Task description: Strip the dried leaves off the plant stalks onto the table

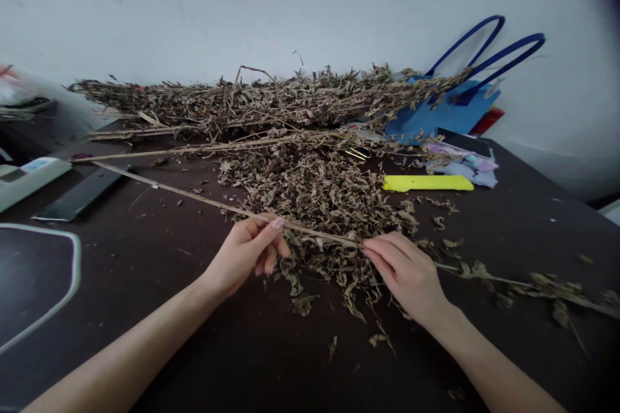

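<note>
A long dried plant stem (184, 193) runs from the far left across the front of the leaf pile and on to the right, where dry leaves still cling to it. My left hand (252, 245) grips its bare middle part between thumb and fingers. Farther along, my right hand (407, 271) pinches the same stem, its fingertips partly hidden. Beneath and behind the stem spreads a heap of crumpled dry leaves (310, 187). Some loose leaves lie between my hands and just in front of them.
A big bundle of dried stalks (290, 100) lies along the wall. At right are a blue bag (450, 113), a yellow strip (429, 182), a phone (464, 142) on cloth, and scissors (357, 153). A dark flat device (82, 193), power strip (31, 179) and white cable (75, 264) occupy the left.
</note>
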Motion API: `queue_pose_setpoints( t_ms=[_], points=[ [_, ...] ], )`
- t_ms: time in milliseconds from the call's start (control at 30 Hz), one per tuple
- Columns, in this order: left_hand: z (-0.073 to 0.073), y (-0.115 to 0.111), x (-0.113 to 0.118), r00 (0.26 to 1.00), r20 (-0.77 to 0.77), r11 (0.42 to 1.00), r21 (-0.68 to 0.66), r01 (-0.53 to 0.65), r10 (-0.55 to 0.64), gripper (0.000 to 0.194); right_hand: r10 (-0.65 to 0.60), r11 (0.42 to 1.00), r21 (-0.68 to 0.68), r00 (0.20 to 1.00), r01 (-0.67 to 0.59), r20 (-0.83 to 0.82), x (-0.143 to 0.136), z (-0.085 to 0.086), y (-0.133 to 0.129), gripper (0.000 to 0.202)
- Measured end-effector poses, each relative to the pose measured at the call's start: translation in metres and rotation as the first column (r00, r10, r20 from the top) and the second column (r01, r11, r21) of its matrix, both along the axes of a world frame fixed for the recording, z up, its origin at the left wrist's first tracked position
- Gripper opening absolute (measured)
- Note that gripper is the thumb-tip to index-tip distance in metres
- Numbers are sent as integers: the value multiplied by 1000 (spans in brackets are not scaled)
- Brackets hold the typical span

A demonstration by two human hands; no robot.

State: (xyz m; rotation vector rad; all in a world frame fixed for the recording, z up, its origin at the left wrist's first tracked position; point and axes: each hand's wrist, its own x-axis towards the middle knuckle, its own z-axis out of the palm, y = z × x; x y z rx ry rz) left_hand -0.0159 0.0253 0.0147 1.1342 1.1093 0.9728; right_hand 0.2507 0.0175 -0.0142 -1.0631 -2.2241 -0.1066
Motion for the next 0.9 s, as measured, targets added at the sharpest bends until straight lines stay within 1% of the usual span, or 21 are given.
queue_pose_setpoints(
  t_ms=[167,267,400,500,600,667,767,900],
  points=[
    [-5,-2,5,998,13,998,-20,61,-61,24,46,999,11,999,-46,30,-6,3,-5,15],
    [-7,-1,4,999,21,1000,-3,28,-28,23,66,997,25,997,-67,45,-8,7,-8,20],
    [-9,3,-1,1000,17,1000,19,-21,21,24,66,993,95,997,-68,29,-4,17,-9,29],
    [-9,5,-5,998,11,998,32,-58,57,23,18,989,149,1000,-22,25,2,26,-8,31],
    [-8,5,-5,994,-1,993,51,-109,109,26,-71,981,184,997,66,20,9,33,-5,28],
    [-6,6,-5,988,20,985,69,-155,154,24,-128,974,192,992,121,24,15,36,-1,26],
    [-2,6,-5,972,67,970,77,-229,224,19,-190,967,181,981,182,32,24,38,4,23],
    [2,8,-6,961,82,958,87,-272,265,18,-243,964,116,969,238,34,37,40,9,23]
  ],
)
